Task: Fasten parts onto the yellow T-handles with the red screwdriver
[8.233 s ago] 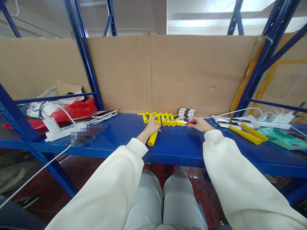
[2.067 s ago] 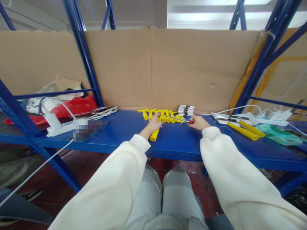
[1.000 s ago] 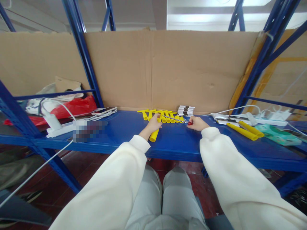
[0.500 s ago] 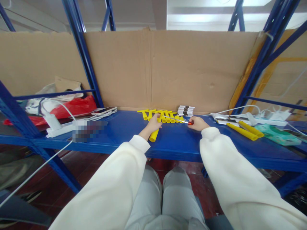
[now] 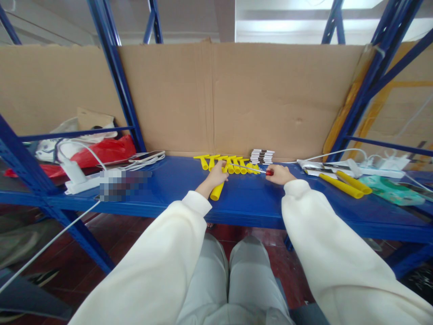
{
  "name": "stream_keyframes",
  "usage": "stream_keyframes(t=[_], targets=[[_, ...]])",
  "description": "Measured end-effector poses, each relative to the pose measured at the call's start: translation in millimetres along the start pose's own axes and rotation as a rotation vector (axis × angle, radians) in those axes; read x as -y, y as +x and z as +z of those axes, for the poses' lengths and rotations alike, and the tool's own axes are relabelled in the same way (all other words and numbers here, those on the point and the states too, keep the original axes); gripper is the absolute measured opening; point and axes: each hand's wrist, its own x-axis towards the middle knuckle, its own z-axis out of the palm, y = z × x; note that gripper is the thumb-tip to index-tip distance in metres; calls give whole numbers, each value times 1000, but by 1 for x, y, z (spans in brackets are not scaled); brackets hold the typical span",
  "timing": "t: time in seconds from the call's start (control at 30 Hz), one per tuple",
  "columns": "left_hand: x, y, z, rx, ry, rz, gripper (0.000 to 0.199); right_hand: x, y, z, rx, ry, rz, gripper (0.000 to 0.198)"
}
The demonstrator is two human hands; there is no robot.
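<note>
The fingers of the left hand (image 5: pixel 215 175) grip a yellow tubular piece (image 5: pixel 217 192) in the head view, its wide open end pointing toward the person. The fingers of the right hand (image 5: pixel 279 174) are wrapped around the red handle of a screwdriver (image 5: pixel 269 172), whose thin metal shaft runs leftward to the held piece; whether its tip touches is too small to tell. The held piece is near the middle of the blue bench (image 5: pixel 179 185), in front of a row of yellow T-shaped pieces (image 5: pixel 204 162), with smaller yellow parts (image 5: pixel 253 168) at the row's right end. Just behind those parts sits a stack of white-and-dark strips (image 5: pixel 262 156). Well to the right, two yellow tubes (image 5: pixel 341 186) lie beside a green packet (image 5: pixel 392 190). At the far left are a white power strip (image 5: pixel 81 184) and a red bag (image 5: pixel 104 152). A cardboard panel (image 5: pixel 270 99) stands along the back.
</note>
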Motion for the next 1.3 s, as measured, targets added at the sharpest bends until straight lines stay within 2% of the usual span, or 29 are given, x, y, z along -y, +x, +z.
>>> stream_keyframes(t=[0.1,0.23,0.6,0.93,1.1,1.3], targets=[[-1,-1,0,-1,11,1,55,-2,0,1,14,54,-44,4],[-1,-2,1,-1,-13,-3,57,-5,0,4,13,106,-96,11],[-1,-2,1,-9,21,10,53,-4,1,3,1,30,-37,4],[-6,-6,0,12,8,-18,54,-5,3,5,11,76,-111,10],[0,-2,2,17,-4,-16,55,-4,2,3,-27,21,-57,7],[8,3,5,8,-3,8,55,-2,1,3,11,54,-59,11]])
